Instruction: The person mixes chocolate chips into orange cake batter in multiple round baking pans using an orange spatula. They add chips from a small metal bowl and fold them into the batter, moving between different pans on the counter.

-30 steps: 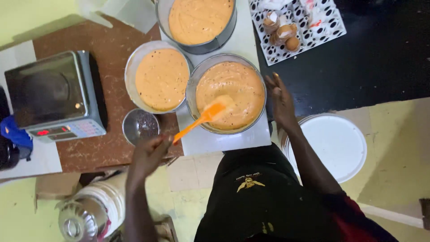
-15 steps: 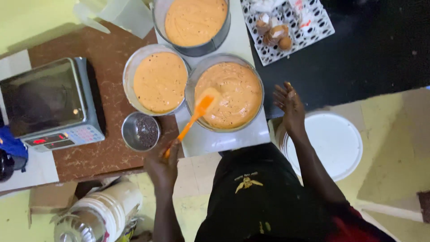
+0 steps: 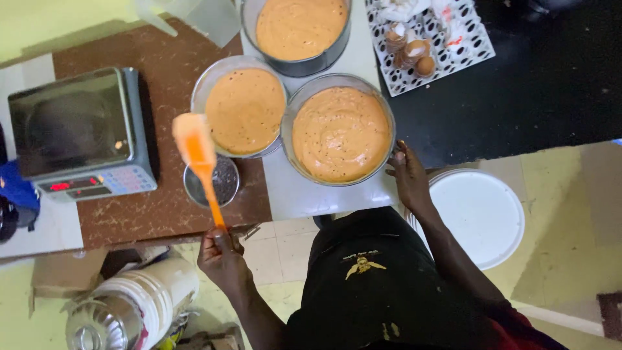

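Gripping the orange handle at its lower end, the left hand holds a spatula upright over the brown counter; its fingers are curled tight round the handle tip, and the pale, batter-smeared blade stands well above them, just left of the middle pan. The handle crosses a small metal cup that sits on the counter below that pan. The right hand rests at the lower right rim of the near pan, fingers loosely bent and touching its wall; whether they actually clasp the rim is hard to tell from above. Both pans hold orange batter, as does a third pan farther back. The near pan stands on a white board. A digital scale sits at the left of the counter, and a white perforated tray with eggshells lies at the upper right. A white bucket lid lies beside the right forearm.
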